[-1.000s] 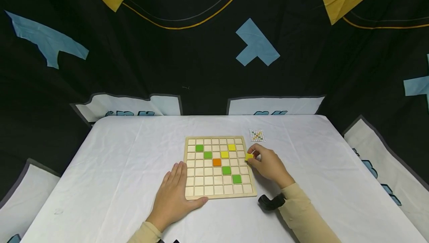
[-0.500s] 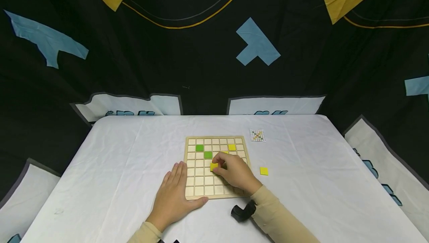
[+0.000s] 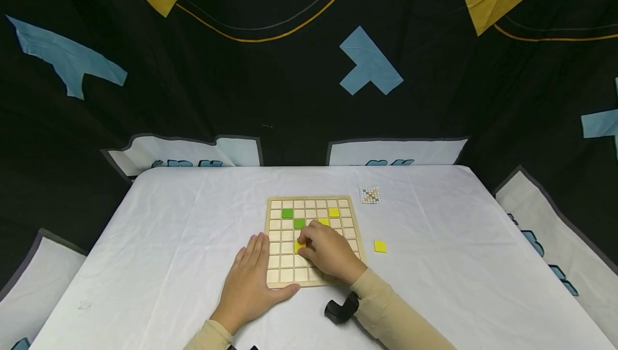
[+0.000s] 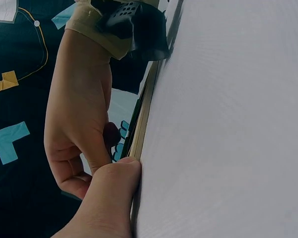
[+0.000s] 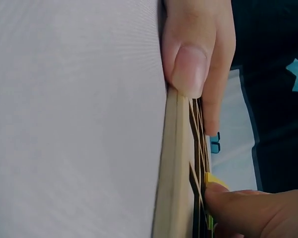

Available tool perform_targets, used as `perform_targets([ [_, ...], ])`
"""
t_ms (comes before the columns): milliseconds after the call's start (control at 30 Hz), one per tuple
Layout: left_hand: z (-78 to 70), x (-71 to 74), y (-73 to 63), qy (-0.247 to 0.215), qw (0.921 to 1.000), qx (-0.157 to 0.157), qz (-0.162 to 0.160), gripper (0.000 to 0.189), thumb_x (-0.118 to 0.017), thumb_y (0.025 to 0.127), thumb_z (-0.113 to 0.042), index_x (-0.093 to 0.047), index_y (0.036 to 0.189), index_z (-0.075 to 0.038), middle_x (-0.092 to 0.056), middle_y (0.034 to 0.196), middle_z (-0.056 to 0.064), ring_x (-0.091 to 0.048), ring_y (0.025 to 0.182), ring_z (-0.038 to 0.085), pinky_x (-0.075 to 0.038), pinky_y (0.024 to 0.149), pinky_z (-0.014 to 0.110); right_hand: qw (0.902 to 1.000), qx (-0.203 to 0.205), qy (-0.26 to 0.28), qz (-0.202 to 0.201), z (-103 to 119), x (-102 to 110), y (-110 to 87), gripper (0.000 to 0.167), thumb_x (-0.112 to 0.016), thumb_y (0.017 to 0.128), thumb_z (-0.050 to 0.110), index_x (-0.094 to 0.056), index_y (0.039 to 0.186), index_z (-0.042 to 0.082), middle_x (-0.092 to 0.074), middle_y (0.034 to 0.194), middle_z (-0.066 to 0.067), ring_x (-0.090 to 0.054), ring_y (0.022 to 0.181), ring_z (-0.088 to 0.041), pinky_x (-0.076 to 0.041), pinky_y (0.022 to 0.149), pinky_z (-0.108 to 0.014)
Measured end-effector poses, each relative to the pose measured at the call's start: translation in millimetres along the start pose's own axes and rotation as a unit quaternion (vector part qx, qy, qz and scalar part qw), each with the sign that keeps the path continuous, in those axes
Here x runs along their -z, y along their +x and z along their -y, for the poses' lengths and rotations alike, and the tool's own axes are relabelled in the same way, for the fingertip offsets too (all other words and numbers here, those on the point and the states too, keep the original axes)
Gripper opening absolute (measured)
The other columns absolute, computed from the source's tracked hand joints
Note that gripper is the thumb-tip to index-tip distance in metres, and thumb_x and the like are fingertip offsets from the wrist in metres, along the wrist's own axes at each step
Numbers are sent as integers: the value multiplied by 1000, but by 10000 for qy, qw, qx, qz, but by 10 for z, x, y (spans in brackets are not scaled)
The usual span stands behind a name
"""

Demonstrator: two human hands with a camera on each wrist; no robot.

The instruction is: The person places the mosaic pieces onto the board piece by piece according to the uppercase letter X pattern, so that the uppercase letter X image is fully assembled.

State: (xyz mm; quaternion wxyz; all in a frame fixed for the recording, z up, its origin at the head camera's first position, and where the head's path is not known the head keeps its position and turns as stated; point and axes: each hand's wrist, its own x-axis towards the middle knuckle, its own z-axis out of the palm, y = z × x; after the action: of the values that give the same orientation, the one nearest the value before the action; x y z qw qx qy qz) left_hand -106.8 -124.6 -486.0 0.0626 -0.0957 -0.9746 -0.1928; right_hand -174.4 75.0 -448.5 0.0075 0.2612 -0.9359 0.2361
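Observation:
My right hand (image 3: pixel 330 250) pinches a yellow square tile (image 3: pixel 299 247) between thumb and fingertips at a cell left of the middle of the wooden grid board (image 3: pixel 287 261). In the right wrist view, the yellow tile (image 5: pixel 217 181) shows at the thumb, low over the cells. My left hand (image 3: pixel 248 280) rests with straight fingers along the board's left edge, its thumb on the front left corner. Two green tiles (image 3: pixel 287 213) and two yellow tiles (image 3: pixel 333 212) sit in cells farther back. The right hand hides part of the board's middle and lower right.
Another yellow tile (image 3: pixel 380 246) lies on the white tablecloth (image 3: pixel 463 264) to the right of the board. A small card printed with a coloured grid (image 3: pixel 370 195) lies behind it, near the board's back right corner. A dark curtain (image 3: pixel 289 87) hangs beyond the table.
My right hand has carried the yellow tile leftward from the board's right edge to a cell left of centre. It now covers the orange tile and two green tiles. My left hand stays put.

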Motion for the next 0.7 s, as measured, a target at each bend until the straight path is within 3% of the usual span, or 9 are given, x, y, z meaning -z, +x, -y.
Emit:
perform_targets([
  [167, -2, -6, -4, -21, 9999, -68, -125, 126, -58, 73, -85, -26, 153, 7, -26, 162, 21, -25, 152, 35, -24, 122, 53, 9996, 152, -237, 90, 10, 31, -32, 10, -76, 88, 26, -73, 94, 19, -59, 86, 9, -51, 75, -4, -46, 65, -19],
  [400, -1, -18, -15, -39, 9999, -63, -129, 126, -57, 73, -86, -26, 154, 6, -25, 162, 21, -23, 152, 35, -23, 122, 53, 9995, -42, 141, 269, -74, 189, -167, 11, -73, 91, 26, -73, 101, 23, -57, 86, 13, -53, 75, -5, -45, 66, -21],
  [533, 0, -12, -12, -82, 9999, -27, -90, 127, -57, 73, -86, -25, 154, 5, -24, 163, 20, -22, 153, 34, -21, 123, 52, 9990, -416, 89, 137, -210, 354, -274, 17, -73, 91, 25, -72, 107, 21, -54, 82, 13, -51, 71, -7, -43, 64, -23],
  [700, -2, 2, -14, -82, 10000, -12, -13, 126, -57, 73, -86, -25, 154, 5, -23, 163, 19, -21, 153, 34, -22, 122, 52, 9930, -1171, -34, 155, -482, 572, -437, 27, -76, 88, 22, -70, 114, 19, -57, 84, 8, -50, 71, -11, -41, 62, -28],
])
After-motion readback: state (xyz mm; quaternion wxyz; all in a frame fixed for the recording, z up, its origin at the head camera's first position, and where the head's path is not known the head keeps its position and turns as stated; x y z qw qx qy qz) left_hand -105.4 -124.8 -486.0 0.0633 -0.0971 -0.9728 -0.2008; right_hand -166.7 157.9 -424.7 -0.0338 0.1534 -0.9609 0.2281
